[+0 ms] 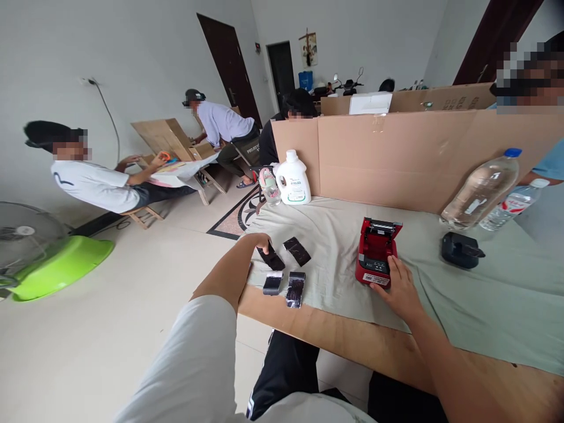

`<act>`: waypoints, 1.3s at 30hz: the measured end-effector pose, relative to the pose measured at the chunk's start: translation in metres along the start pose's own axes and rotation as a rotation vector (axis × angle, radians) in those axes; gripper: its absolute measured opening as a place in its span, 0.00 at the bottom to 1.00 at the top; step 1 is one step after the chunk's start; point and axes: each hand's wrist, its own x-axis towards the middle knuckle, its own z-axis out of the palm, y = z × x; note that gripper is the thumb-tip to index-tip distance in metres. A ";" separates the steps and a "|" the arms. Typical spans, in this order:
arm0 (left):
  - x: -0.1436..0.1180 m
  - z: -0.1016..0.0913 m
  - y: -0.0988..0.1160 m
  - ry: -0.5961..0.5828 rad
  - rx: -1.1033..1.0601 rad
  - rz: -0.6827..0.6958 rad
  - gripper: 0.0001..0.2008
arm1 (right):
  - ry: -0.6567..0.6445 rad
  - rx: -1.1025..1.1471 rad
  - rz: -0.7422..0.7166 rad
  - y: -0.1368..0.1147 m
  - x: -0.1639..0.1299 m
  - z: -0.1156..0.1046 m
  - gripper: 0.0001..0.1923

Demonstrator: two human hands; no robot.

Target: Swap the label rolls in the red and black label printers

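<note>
The single view looks forward and down from the person's head, above the black trousers [288, 367], with the left hand [259, 241] and right hand [402, 288] near, over the cloth-covered table [332, 235]; its wide field reaches past the cardboard partition [379, 155] to the distant back wall [365, 35].

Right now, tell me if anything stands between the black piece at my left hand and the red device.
A second black piece lies on the cloth between the black piece at your left hand and the red device; past it, only cloth shows. Your right hand touches the device's right side.
</note>
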 end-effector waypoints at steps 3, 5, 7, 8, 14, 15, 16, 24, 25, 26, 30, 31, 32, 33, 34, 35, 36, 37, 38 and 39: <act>0.003 0.015 0.000 -0.071 0.010 -0.040 0.19 | -0.006 -0.005 -0.011 0.001 0.000 0.000 0.45; 0.004 0.021 0.006 -0.035 -0.014 -0.014 0.21 | -0.017 -0.007 -0.017 0.002 0.000 -0.001 0.45; 0.005 0.022 0.014 -0.012 -0.021 0.000 0.28 | -0.023 -0.003 -0.022 0.002 0.001 -0.002 0.44; 0.005 0.021 0.018 0.001 -0.013 0.009 0.31 | -0.023 -0.001 -0.022 0.001 0.001 -0.002 0.44; 0.006 0.028 0.052 0.097 0.047 0.092 0.21 | -0.013 0.001 -0.014 0.000 0.001 -0.002 0.44; 0.005 0.033 0.057 0.093 0.057 0.087 0.20 | -0.009 0.001 -0.017 -0.001 0.001 -0.002 0.44; 0.005 0.038 0.062 0.086 0.070 0.081 0.19 | -0.007 0.001 -0.018 -0.001 0.001 -0.002 0.44; -0.007 0.058 0.094 0.102 -0.019 0.037 0.16 | -0.033 0.000 0.017 -0.001 0.000 -0.003 0.41; -0.012 0.057 0.103 0.084 -0.125 0.079 0.16 | -0.035 -0.002 0.016 -0.002 0.001 -0.005 0.41; -0.018 0.056 0.114 0.042 -0.250 0.147 0.16 | -0.029 -0.002 0.017 -0.004 0.002 -0.006 0.41; -0.058 0.056 0.170 -0.279 -0.597 0.537 0.22 | 0.098 0.135 0.072 -0.026 0.006 -0.018 0.35; -0.069 0.057 0.185 -0.366 -0.623 0.614 0.25 | 0.129 0.222 0.097 -0.034 0.008 -0.021 0.33; -0.080 0.059 0.199 -0.438 -0.639 0.674 0.26 | 0.141 0.332 0.126 -0.041 0.009 -0.023 0.31; -0.089 0.061 0.213 -0.492 -0.655 0.725 0.26 | 0.134 0.460 0.160 -0.047 0.011 -0.024 0.31; -0.096 0.064 0.225 -0.533 -0.668 0.761 0.27 | 0.112 0.595 0.204 -0.051 0.012 -0.024 0.31; -0.101 0.067 0.236 -0.557 -0.679 0.784 0.27 | 0.084 0.725 0.257 -0.054 0.013 -0.023 0.32; -0.104 0.071 0.246 -0.573 -0.686 0.795 0.28 | 0.065 0.833 0.320 -0.054 0.014 -0.022 0.31; -0.104 0.074 0.255 -0.583 -0.686 0.792 0.29 | 0.062 0.908 0.386 -0.053 0.016 -0.021 0.30; -0.103 0.078 0.263 -0.590 -0.679 0.778 0.29 | 0.076 0.943 0.451 -0.051 0.017 -0.020 0.29; -0.101 0.081 0.270 -0.599 -0.668 0.754 0.28 | 0.101 0.944 0.505 -0.047 0.019 -0.020 0.27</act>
